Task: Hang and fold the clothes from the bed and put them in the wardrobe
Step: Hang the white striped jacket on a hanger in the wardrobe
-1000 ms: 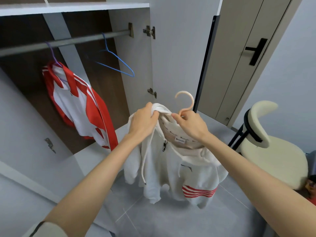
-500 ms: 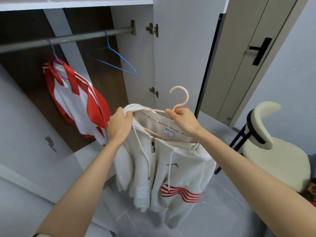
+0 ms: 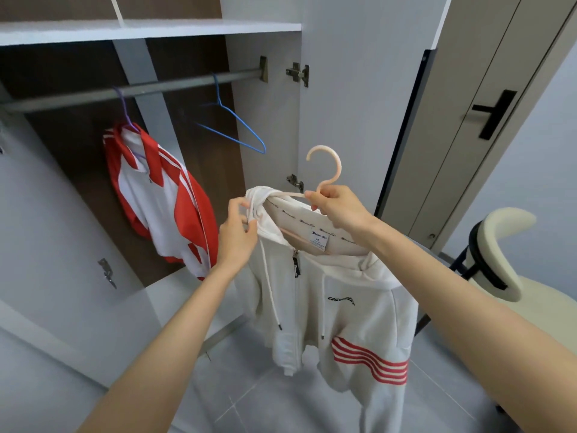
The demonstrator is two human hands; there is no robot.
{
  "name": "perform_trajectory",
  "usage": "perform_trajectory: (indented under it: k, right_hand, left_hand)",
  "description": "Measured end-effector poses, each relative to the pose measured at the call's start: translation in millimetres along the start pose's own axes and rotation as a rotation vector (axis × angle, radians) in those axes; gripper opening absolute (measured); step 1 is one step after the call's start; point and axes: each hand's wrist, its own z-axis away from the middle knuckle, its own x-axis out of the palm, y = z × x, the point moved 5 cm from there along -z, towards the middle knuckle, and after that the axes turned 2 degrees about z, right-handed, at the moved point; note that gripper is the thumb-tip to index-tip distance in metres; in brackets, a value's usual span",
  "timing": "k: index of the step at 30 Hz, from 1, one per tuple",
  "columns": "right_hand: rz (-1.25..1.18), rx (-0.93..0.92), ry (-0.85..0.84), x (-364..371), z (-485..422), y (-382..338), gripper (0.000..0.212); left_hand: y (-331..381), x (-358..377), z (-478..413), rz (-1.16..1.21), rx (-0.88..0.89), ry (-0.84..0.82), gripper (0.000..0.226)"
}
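A white zip-up hoodie with red stripes [image 3: 331, 310] is held up on a pale pink plastic hanger [image 3: 328, 165], in front of and below the grey metal wardrobe rail [image 3: 140, 90]. The hanger's neck is pinched by the right hand [image 3: 340, 209]; the hoodie's shoulder (bunched fabric) is gripped in the curled fingers of the left hand [image 3: 237, 239].

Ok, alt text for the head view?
A white zip hoodie on a peach hanger is held before the open wardrobe: right hand pinching the hook's base, left hand gripping the shoulder. A red-and-white jacket hangs inside.
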Motion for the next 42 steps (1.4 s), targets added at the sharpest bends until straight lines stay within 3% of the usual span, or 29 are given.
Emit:
perform_trajectory:
  k: [2, 5, 10, 16, 29, 35, 42]
  right_hand:
    - [-0.027, 0.001, -0.027, 0.6, -7.1, -2.0, 0.034]
    - [-0.069, 0.043, -0.08, 2.6, -23.6, -2.0, 0.026]
    - [-0.173, 0.12, -0.109, 11.8, -69.1, -0.1, 0.018]
    - [-0.241, 0.075, -0.193, 31.8, -146.9, -7.6, 0.019]
    - [-0.307, 0.114, -0.467, 118.6, -337.1, -74.0, 0.02]
    - [-0.368, 0.092, -0.488, 171.2, -407.2, -114.5, 0.021]
    - [-0.422, 0.07, -0.446, 226.4, -481.7, -150.4, 0.024]
  left_hand:
    - [-11.7, 5.5, -7.6, -0.062, -0.085, -0.08, 0.027]
    - [-21.9, 7.1, -20.0, -0.153, -0.073, -0.133, 0.03]
    - [-21.8, -6.8, -59.3, -0.163, -0.073, -0.079, 0.03]
    - [-35.2, -29.4, -129.8, -0.227, -0.123, 0.062, 0.035]
    - [-78.5, -106.7, -244.6, -0.327, -0.36, 0.403, 0.071]
    - [-113.1, -132.4, -293.8, -0.308, -0.423, 0.426, 0.087]
    - [-155.5, -158.7, -357.0, -0.323, -0.351, 0.369, 0.102]
